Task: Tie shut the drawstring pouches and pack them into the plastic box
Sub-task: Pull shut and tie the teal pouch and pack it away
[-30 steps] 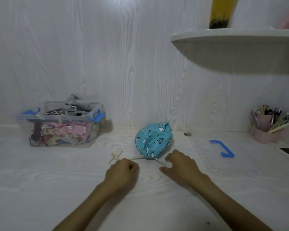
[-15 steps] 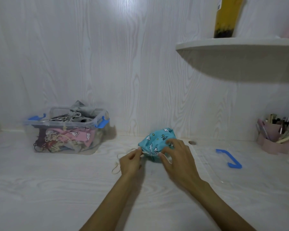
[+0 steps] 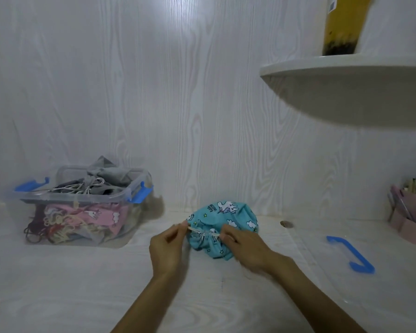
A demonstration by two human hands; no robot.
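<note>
Hands work closest in: the left hand (image 3: 167, 246) and right hand (image 3: 244, 246) each pinch an end of the cord (image 3: 203, 233) across the gathered mouth of the teal pouch (image 3: 226, 218), likely to cinch a knot. It lies on the white desk (image 3: 82, 284), well apart from the plastic box (image 3: 79, 200) at far left, already holding pouches. Its lid (image 3: 351, 255) lies right; a wood-grain wall (image 3: 154, 92) stands behind.

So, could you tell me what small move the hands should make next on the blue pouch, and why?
Probably pull the two ends apart to cinch the knot: the left hand and right hand each pinch the pale drawstring at the gathered mouth of the turquoise unicorn-print fabric pouch, away from the clear plastic box.
</note>
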